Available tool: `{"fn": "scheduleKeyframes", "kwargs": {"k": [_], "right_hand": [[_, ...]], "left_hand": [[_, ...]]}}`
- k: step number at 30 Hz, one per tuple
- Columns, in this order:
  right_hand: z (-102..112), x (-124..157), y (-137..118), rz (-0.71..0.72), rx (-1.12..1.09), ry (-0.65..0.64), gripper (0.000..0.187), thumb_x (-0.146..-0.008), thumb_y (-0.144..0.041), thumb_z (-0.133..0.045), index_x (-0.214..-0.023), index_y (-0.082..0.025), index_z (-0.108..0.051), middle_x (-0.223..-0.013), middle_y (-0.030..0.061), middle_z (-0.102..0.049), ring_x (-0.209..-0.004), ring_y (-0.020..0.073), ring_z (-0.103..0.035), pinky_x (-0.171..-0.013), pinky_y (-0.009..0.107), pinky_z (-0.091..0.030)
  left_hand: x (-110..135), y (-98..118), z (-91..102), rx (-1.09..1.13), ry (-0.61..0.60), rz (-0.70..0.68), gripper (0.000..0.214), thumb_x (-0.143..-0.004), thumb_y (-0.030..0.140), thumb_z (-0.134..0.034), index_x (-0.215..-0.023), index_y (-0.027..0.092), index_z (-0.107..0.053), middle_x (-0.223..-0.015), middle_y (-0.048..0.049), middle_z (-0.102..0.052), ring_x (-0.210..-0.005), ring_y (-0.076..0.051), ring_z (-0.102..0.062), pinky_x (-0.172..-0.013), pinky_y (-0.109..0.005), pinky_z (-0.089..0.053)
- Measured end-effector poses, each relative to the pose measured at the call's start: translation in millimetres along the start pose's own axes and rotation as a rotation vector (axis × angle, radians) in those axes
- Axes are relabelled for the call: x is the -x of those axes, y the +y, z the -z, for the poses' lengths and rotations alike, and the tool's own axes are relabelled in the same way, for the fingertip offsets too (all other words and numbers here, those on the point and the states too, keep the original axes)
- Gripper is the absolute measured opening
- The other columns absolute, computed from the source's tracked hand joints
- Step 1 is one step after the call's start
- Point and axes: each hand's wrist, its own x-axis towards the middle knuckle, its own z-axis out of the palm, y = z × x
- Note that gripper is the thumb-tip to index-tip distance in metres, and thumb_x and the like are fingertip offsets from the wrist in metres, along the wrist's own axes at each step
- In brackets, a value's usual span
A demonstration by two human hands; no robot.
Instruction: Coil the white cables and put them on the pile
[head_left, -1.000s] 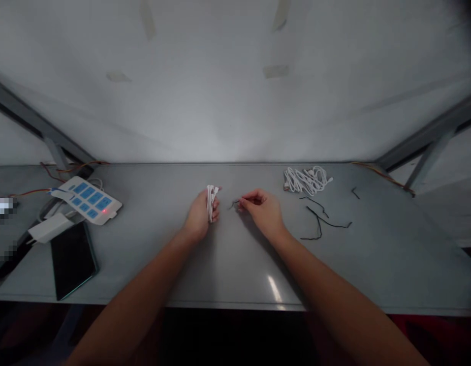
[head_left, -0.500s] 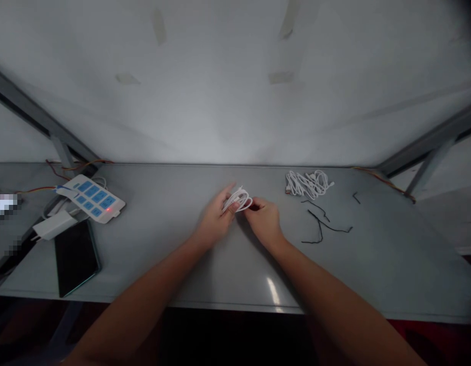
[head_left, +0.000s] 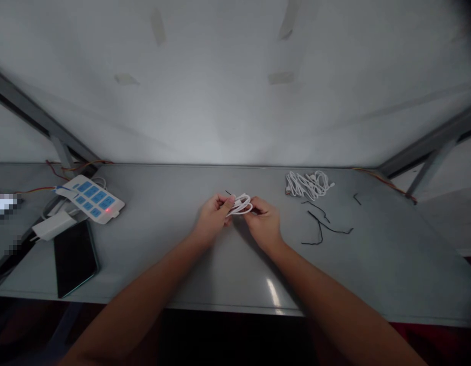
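A small coil of white cable (head_left: 241, 205) is pinched between my left hand (head_left: 213, 219) and my right hand (head_left: 264, 222), just above the grey metal table (head_left: 372, 264). Fingers of both hands press on the loops from either side. A short thin black wire (head_left: 228, 193) sticks up and to the left of the coil, near my left fingertips. Its lower end is hidden by the fingers.
A loose bundle of white cable (head_left: 307, 185) and bent black wires (head_left: 319, 229) lie to the right. A blue-and-white power strip (head_left: 89, 198), white charger (head_left: 54, 226) and dark tablet (head_left: 74, 259) sit at the left. The table's front edge runs below my forearms.
One second ago the hands were apart, the left holding a folded white bundle and the right a black wire. Now they have come together, with the white cable opened into loops between them.
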Motion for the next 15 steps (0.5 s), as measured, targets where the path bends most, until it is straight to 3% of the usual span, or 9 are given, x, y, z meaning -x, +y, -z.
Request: {"fn": "scheduleKeyframes", "kwargs": {"k": [5,8,11,15], "right_hand": [[-1,-1,-1,-0.004,-0.048,-0.019,0.013,-0.077,-0.024,-0.068,-0.065,-0.022,-0.067,-0.069,-0.0012,-0.068,-0.068,0.0157,-0.061,-0.069,0.029,-0.048],[-1,-2,-2,-0.03,-0.053,-0.038,0.012,-0.077,-0.026,-0.069,-0.066,-0.023,-0.067,-0.07,-0.0002,-0.07,-0.069,0.0167,-0.063,-0.071,0.03,-0.05],[-1,-2,-4,-0.035,0.006,-0.065,0.01,-0.08,-0.028,-0.067,-0.071,-0.023,-0.069,-0.074,0.001,-0.072,-0.072,0.0177,-0.065,-0.073,0.031,-0.052],[1,0,-6,0.061,0.135,-0.102,0.012,-0.085,-0.028,-0.062,-0.086,-0.024,-0.073,-0.086,0.0033,-0.076,-0.079,0.0191,-0.069,-0.078,0.032,-0.055]], "left_hand": [[2,8,-2.9,0.112,0.0,0.081,0.041,-0.079,0.047,-0.082,-0.092,0.018,-0.058,-0.071,0.0045,-0.06,-0.044,-0.002,-0.037,-0.041,-0.017,-0.026],[4,12,-2.4,0.057,-0.05,0.099,0.039,-0.081,0.051,-0.077,-0.084,0.016,-0.063,-0.069,0.0029,-0.055,-0.047,-0.003,-0.035,-0.043,-0.018,-0.025],[3,11,-0.3,-0.055,0.016,0.05,0.04,-0.082,0.056,-0.072,-0.08,0.016,-0.065,-0.064,0.0027,-0.051,-0.049,-0.005,-0.032,-0.044,-0.02,-0.024],[0,8,3.7,-0.178,0.133,-0.023,0.04,-0.084,0.057,-0.067,-0.085,0.017,-0.069,-0.061,0.003,-0.05,-0.049,-0.007,-0.034,-0.047,-0.022,-0.025]]}}
